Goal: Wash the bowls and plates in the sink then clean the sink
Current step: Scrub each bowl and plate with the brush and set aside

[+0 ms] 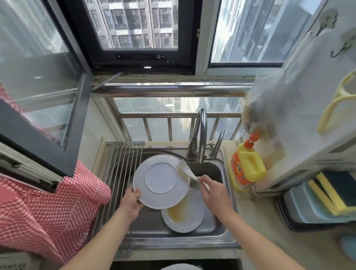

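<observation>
You stood at a steel sink (214, 170) under a window, looking down at both of your bare arms. Your left hand (131, 203) gripped the near left rim of a white plate (161, 181), fingers curled round the edge, and held it tilted over the basin with its underside and foot ring facing you. Your right hand (214, 191) pinched the handle of a pale, blurred washing tool (186, 171), whose far end touched the right part of the plate's rim. Below the held plate, a second white dish (185, 216) lay in the bottom of the sink at the near side, with yellowish liquid pooled in it. A roll-up drying rack (118, 169) of metal rods covered the left part of the sink. A curved tap (201, 133) rose at the far edge. On the counter to the right, just beside the sink, stood a yellow and orange detergent bottle (247, 168). Farther right, yellow and black sponges (339, 192) sat in a holder. A red checked cloth (42, 204) hung at the left.
</observation>
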The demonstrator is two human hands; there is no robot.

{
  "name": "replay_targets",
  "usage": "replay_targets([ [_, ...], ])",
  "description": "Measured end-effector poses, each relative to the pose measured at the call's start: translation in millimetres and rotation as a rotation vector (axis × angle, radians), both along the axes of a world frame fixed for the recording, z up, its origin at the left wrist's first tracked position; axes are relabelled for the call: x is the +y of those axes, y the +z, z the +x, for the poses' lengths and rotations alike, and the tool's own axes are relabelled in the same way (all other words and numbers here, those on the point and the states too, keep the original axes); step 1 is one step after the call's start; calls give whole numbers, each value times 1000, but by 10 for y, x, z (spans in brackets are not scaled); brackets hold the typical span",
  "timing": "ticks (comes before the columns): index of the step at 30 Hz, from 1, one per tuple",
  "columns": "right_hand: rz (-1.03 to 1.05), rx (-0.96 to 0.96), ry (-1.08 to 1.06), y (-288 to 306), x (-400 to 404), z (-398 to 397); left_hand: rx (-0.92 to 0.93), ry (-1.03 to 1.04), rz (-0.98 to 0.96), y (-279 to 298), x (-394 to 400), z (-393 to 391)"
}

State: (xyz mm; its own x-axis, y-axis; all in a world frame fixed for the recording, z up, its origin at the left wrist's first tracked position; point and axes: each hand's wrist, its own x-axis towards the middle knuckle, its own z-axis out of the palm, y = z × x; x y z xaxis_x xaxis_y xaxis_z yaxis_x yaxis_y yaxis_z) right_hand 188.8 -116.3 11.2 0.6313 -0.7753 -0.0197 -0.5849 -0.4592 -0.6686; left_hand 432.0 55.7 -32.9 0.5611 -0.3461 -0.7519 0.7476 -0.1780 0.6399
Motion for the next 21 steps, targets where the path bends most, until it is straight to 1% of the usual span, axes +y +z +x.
replay_targets([
  [3,-21,26,3,65,4,77,-5,-60,5,-43,22,-61],
  [6,-22,81,93,73,43,70,-20,2,26,-89,34,-53],
  [9,15,110,55,47,-35,13,-28,44,48,-135,122,38],
  [11,11,118,13,36,-83,5,-23,-7,46,-113,172,50],
  [15,22,125,91,51,-19,82,-57,-144,40,-71,171,-4],
  [16,15,136,75,55,-18,96,-72,-183,40,-52,161,-20],
  [19,13,110,-73,59,-99,110,-136,-301,36,29,127,-90],
  [20,33,86,-73,71,-103,126,-158,-328,37,58,112,-115],
  [21,58,51,-22,88,-88,152,-186,-357,44,66,91,-139],
])
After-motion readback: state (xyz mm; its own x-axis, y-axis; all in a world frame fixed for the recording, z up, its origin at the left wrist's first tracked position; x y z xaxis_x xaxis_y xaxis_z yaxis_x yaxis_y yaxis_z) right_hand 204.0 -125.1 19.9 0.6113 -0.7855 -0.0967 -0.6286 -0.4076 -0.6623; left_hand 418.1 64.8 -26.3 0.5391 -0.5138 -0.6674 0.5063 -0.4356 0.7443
